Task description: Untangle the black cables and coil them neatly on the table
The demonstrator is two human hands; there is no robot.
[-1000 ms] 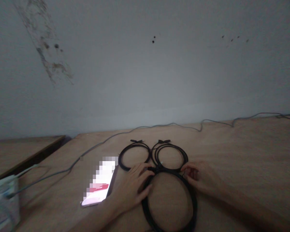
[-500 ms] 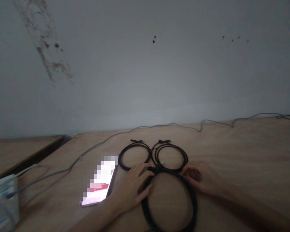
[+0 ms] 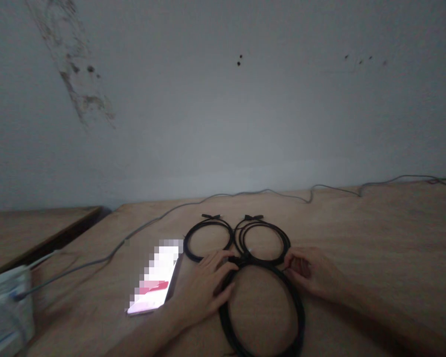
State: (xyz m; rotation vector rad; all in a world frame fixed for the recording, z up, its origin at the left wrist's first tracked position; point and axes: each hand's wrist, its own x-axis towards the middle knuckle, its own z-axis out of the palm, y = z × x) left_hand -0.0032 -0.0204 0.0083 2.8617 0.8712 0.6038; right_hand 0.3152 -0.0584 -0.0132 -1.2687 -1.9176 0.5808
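Three black rubber-sheathed cable coils (image 3: 300, 317) lie flat on the plywood table (image 3: 357, 223), centre near. Left hand (image 3: 204, 287) curled over their junction (image 3: 241, 260), right hand (image 3: 308, 272) at the right edge; cannot tell if either grips. Judged light, springy; I'd hold at the junction.

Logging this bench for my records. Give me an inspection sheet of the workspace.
Surface: pale wooden tabletop.
Job's things: three coils of black cable, two smaller side by side beyond a larger one, meeting at a central join.
Clutter: smartphone with lit, pixelated screen, left of the coils; white packaging at the lower left.
Hands: left hand spread over the join; right hand curled at the coils' right side, fingers at the cable.
Cables: thin grey cable along the far edge, running toward the packaging.
Surroundings: stained grey wall; separate wooden surface at left.
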